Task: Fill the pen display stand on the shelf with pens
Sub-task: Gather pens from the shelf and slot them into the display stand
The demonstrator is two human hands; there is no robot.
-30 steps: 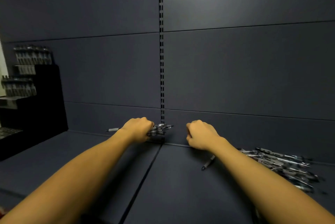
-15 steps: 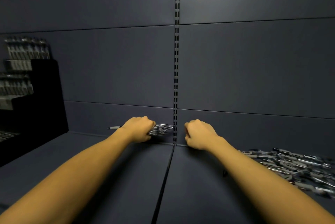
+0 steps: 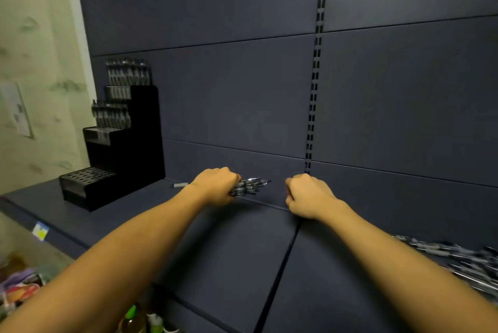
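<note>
While the left hand (image 3: 215, 187) grips a bundle of pens (image 3: 249, 186) at frame centre, the right hand (image 3: 310, 195) is curled, its contents hidden. Loose pens (image 3: 463, 260) lie lower right; the display stand (image 3: 118, 141) stands at left on the shelf (image 3: 151, 214).

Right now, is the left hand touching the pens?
Touching. The head view shows the left hand gripping a bundle of pens.
</note>
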